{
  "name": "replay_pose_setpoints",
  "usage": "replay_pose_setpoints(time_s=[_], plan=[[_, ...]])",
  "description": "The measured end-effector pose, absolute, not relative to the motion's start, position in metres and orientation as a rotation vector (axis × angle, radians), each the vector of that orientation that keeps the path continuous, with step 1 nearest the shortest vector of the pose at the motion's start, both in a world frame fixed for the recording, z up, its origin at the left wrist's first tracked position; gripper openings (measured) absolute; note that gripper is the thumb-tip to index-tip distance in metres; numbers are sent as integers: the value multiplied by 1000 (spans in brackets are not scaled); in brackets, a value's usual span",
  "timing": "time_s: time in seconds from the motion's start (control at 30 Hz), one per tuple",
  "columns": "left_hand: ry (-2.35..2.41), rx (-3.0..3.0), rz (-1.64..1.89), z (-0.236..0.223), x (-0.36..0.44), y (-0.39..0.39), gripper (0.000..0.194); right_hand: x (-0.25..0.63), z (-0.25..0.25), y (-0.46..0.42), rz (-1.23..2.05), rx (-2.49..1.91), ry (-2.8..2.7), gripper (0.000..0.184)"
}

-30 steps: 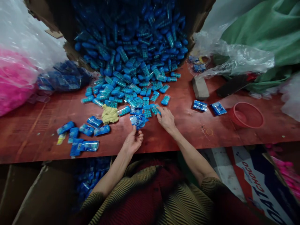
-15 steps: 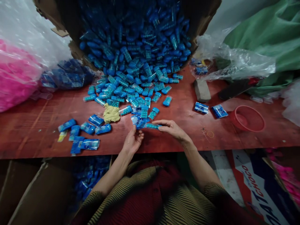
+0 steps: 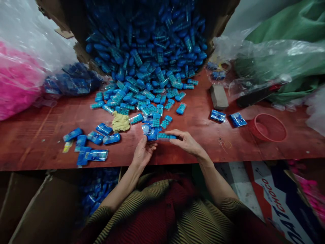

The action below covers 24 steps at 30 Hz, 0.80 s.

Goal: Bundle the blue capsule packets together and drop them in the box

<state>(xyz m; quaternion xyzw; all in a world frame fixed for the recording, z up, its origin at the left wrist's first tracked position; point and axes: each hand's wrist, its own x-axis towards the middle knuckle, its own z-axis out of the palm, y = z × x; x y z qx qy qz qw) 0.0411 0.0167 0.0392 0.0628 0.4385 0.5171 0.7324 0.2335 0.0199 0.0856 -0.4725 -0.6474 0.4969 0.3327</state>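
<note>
Between thumb and fingers, my left hand (image 3: pixel 145 151) pinches a blue printed wrapper sleeve (image 3: pixel 151 132). My right hand (image 3: pixel 186 143) grips the blue-capped end of a clear candy container (image 3: pixel 164 136) filled with blue-green balls. The container lies sideways, its clear end at the sleeve's right edge; whether it has entered the sleeve I cannot tell. Just beyond the hands are more loose candy containers (image 3: pixel 166 122), part of a large heap (image 3: pixel 152 84) spilling from a cardboard box (image 3: pixel 223 20). To the left lie several wrapped containers (image 3: pixel 98 155).
A lump of yellow putty-like material (image 3: pixel 121 122) sits left of the heap. On the right are two blue packs (image 3: pixel 238 119), a grey block (image 3: pixel 218 97) and a red plastic basket (image 3: pixel 269 127). A pink-filled bag (image 3: pixel 20 81) stands left on the red table (image 3: pixel 198 118).
The right hand has shifted slightly and shows more of the container. The sleeve in the left hand looks more upright and opened out. Plastic film at the right has moved.
</note>
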Motion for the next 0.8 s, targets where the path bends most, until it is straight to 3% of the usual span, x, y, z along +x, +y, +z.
replay_pose_setpoints(time_s=[0.33, 0.8], plan=[[877, 279, 1211, 44, 38, 11, 32, 224, 82, 7, 1134, -1225, -1692, 34], [961, 86, 1139, 48, 42, 12, 16, 203, 78, -14, 732, -1230, -1727, 35]])
